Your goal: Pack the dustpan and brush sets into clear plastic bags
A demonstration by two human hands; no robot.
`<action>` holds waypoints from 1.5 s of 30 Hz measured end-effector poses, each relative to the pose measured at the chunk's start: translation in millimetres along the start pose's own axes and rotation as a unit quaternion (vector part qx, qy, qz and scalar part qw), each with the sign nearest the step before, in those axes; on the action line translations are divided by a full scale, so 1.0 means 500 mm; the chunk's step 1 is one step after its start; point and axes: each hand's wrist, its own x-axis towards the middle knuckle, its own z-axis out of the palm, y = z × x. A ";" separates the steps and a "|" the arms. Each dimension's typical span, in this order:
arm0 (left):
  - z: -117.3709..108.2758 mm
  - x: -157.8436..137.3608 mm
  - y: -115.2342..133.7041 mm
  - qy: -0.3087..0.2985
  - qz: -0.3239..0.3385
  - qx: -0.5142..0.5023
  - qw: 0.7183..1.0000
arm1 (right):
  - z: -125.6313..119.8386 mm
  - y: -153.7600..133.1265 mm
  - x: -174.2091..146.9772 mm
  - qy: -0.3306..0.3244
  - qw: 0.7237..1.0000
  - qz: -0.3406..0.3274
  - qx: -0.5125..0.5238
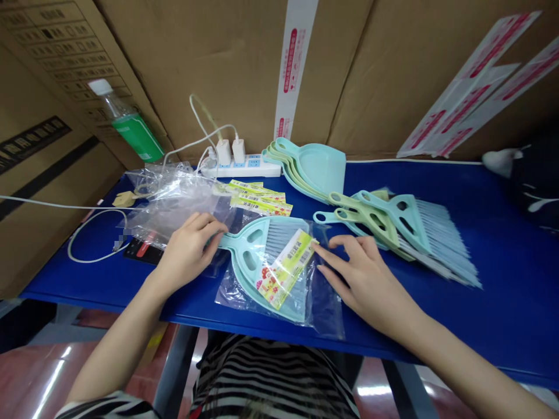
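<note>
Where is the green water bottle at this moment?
In the head view the green water bottle stands at the far left, leaning against the cardboard boxes, behind the clear plastic bags and left of the white power strip.

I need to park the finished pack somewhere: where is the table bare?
Bare blue table lies right of the brush pile, out to the dark bundle. A narrow strip runs behind the brushes. The left is crowded: plastic bags, labels, power strip, cable.
</note>
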 end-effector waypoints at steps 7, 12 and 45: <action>0.005 -0.001 0.000 -0.011 -0.004 0.015 1.000 | 0.014 -0.002 0.008 -0.035 0.997 -0.023 -0.068; 0.009 -0.003 0.000 -0.006 -0.002 0.015 1.000 | 0.016 -0.004 0.026 -0.051 0.990 -0.039 -0.129; 0.018 -0.006 -0.002 0.016 0.038 0.012 0.999 | 0.027 0.009 0.039 -0.012 0.982 -0.108 -0.151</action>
